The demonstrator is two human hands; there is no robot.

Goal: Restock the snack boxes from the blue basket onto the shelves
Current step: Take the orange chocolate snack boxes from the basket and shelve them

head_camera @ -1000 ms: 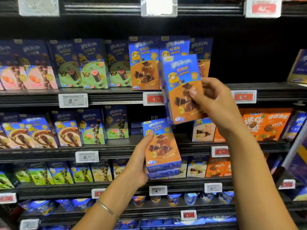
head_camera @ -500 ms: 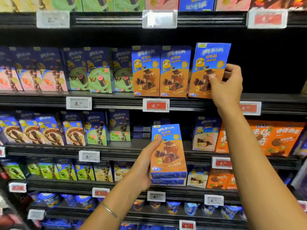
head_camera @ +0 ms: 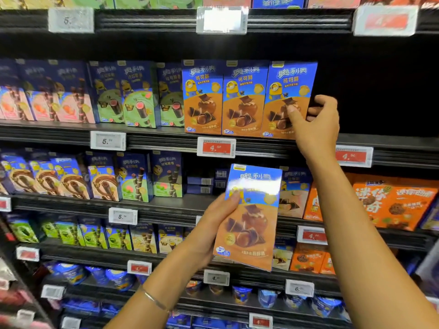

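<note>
Three blue-and-orange snack boxes stand side by side on a black shelf (head_camera: 166, 141). My right hand (head_camera: 313, 124) grips the rightmost box (head_camera: 288, 91) by its right edge, thumb on the front; the box stands upright on the shelf beside the other two (head_camera: 223, 96). My left hand (head_camera: 213, 231) holds a matching snack box (head_camera: 251, 224) lower down, in front of the shelf below, tilted slightly; more boxes may be stacked behind it. The blue basket is out of view.
Right of the placed box the shelf is a dark gap (head_camera: 380, 91). Pink and green snack boxes (head_camera: 71, 96) fill the left side. Orange boxes (head_camera: 392, 203) sit lower right. Price tags (head_camera: 216, 148) line the shelf edges.
My right hand carried its box up and right, then set it upright on the shelf next to the two others. The left hand's box stayed roughly where it was.
</note>
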